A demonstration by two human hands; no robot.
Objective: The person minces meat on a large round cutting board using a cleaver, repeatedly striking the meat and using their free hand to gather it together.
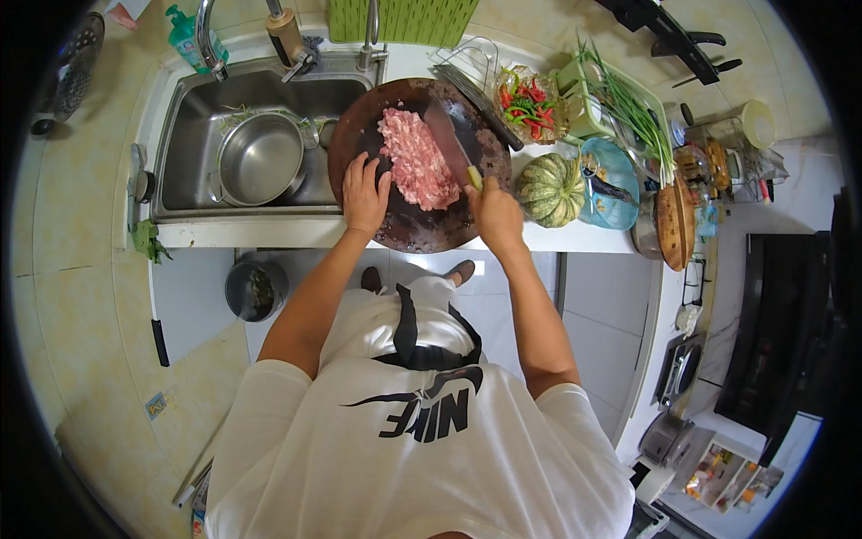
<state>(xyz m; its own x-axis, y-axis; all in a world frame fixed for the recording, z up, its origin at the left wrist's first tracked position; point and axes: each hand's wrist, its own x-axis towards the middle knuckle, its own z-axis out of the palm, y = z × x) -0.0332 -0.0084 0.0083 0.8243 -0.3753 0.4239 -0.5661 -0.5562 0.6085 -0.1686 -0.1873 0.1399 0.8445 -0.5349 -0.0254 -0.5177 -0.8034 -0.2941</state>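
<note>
A heap of chopped raw meat [416, 158] lies on a large round dark chopping board [357, 124], which partly overlaps the sink's edge. My right hand [497, 212] grips the light handle of a cleaver [448, 138], whose broad blade is tilted along the meat's right side. On the board's left part rests my left hand [365, 195], fingers apart, holding nothing, close to the meat's lower left edge. Another knife [498, 121] with a dark handle lies at the board's upper right rim.
A steel pot [261, 160] sits in the sink [185, 135] on the left. To the right are a glass bowl of chillies [528, 108], a striped squash [551, 190], a blue basket [609, 212] and a green rack [582, 101] with green onions [636, 111]. Faucets stand behind the sink.
</note>
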